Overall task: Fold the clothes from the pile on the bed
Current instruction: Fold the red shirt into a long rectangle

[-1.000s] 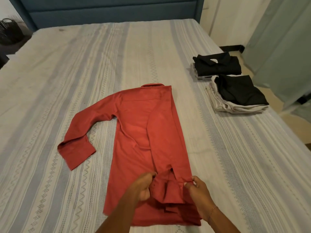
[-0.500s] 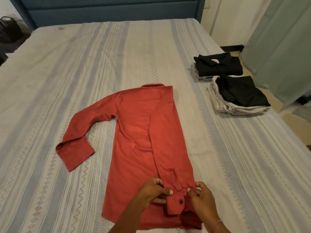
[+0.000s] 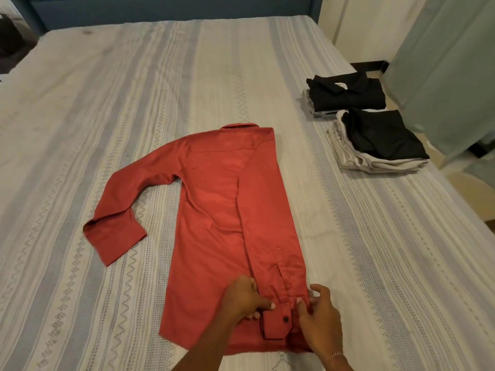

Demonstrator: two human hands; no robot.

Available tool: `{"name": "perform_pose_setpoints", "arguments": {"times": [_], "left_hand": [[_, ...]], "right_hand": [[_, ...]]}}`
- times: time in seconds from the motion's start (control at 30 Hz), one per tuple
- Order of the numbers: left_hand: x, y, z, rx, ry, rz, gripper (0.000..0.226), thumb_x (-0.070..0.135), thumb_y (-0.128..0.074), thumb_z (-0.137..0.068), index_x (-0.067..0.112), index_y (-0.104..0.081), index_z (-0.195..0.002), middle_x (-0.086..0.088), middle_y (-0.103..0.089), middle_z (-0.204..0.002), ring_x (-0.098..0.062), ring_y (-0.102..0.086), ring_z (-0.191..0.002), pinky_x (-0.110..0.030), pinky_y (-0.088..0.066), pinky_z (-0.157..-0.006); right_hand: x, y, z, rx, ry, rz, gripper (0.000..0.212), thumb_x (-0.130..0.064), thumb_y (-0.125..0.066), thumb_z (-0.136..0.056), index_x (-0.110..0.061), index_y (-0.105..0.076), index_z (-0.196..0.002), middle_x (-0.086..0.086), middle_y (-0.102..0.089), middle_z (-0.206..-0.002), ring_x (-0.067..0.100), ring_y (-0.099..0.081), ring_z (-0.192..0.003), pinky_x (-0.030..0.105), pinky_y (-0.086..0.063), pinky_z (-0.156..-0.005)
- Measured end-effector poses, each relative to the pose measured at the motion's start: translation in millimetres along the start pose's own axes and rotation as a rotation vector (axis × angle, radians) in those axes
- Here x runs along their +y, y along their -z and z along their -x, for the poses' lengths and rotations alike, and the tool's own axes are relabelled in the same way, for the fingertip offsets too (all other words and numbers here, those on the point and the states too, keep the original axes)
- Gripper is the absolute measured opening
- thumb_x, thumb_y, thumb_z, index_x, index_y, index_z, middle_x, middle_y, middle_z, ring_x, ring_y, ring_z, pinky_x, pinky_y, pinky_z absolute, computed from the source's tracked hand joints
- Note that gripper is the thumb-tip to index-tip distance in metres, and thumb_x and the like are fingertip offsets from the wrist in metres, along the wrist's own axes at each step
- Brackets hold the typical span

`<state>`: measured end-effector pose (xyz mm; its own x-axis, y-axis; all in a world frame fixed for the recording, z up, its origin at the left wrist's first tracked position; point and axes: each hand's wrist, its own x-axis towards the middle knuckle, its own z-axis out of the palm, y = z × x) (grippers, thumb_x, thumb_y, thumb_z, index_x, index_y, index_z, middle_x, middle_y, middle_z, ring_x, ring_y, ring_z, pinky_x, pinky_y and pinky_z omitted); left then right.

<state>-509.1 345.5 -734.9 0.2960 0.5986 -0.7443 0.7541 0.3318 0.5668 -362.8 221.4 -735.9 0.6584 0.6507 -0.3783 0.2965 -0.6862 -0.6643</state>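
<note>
Two hands on the red shirt (image 3: 214,210)'s folded sleeve.
I see left hand (image 3: 241,299) and right hand (image 3: 318,317) pinching its cuff (image 3: 276,324).

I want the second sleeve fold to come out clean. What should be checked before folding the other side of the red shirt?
1. Folded right sleeve lies straight along the red shirt: ok.
2. Cuff flat: not ok, the left hand and right hand both pinch it.
3. Left sleeve spread out, free to fold: ok, though bent at the elbow.
4. Collar flat: ok.
5. Bed beside the shirt free: ok.
6. Folded stacks out of the way: ok, apart on the right.
</note>
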Motion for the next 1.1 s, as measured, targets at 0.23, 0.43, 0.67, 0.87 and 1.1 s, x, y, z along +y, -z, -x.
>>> {"name": "perform_pose_setpoints", "arguments": {"times": [0.23, 0.43, 0.67, 0.87, 1.1], "left_hand": [[30, 23, -17, 0.489, -0.211, -0.397, 0.037, 0.057, -0.064, -0.087, 0.021, -0.054, -0.095, -0.001, -0.067, -0.100, -0.025, -0.064, -0.099, -0.036, -0.048, -0.076], [60, 45, -86, 0.650, -0.497, -0.537, 0.021, 0.020, -0.059, -0.093, 0.009, -0.061, -0.112, -0.011, -0.062, -0.111, -0.030, -0.060, -0.103, -0.043, -0.051, -0.083], [110, 85, -174, 0.796, -0.626, -0.718, 0.044, 0.014, -0.069, -0.077, 0.008, -0.065, -0.121, -0.011, -0.066, -0.123, -0.026, -0.064, -0.112, -0.039, -0.052, -0.099], [151, 114, -233, 0.759, -0.604, -0.778, 0.047, 0.015, -0.067, -0.087, 0.006, -0.061, -0.132, -0.013, -0.059, -0.137, -0.027, -0.057, -0.127, -0.041, -0.044, -0.110], [161, 126, -268, 0.722, -0.598, -0.758, 0.058, 0.029, -0.024, -0.101, 0.002, -0.041, -0.150, -0.016, -0.039, -0.157, -0.027, -0.036, -0.147, -0.045, -0.031, -0.120]], "right_hand": [[-7, -15, -25, 0.124, 0.461, 0.344, 0.041, -0.033, -0.075, -0.085, -0.018, -0.057, -0.119, 0.005, -0.058, -0.119, 0.022, -0.058, -0.099, 0.036, -0.055, -0.075], [-68, -46, -83, 0.035, 0.687, 0.396, 0.042, -0.034, -0.042, -0.097, -0.014, -0.055, -0.132, 0.010, -0.053, -0.138, 0.026, -0.055, -0.124, 0.040, -0.053, -0.101], [-123, -71, -193, -0.029, 0.699, 0.456, 0.050, -0.005, -0.063, -0.083, -0.007, -0.059, -0.133, 0.020, -0.055, -0.138, 0.037, -0.055, -0.126, 0.046, -0.049, -0.105], [-166, -75, -280, -0.068, 0.765, 0.495, 0.056, -0.001, -0.064, -0.080, -0.006, -0.056, -0.135, 0.020, -0.053, -0.141, 0.035, -0.053, -0.127, 0.041, -0.048, -0.103], [-223, -86, -362, -0.075, 0.832, 0.537, 0.055, -0.005, -0.064, -0.084, -0.006, -0.054, -0.138, 0.019, -0.052, -0.141, 0.035, -0.052, -0.127, 0.042, -0.049, -0.102]]}}
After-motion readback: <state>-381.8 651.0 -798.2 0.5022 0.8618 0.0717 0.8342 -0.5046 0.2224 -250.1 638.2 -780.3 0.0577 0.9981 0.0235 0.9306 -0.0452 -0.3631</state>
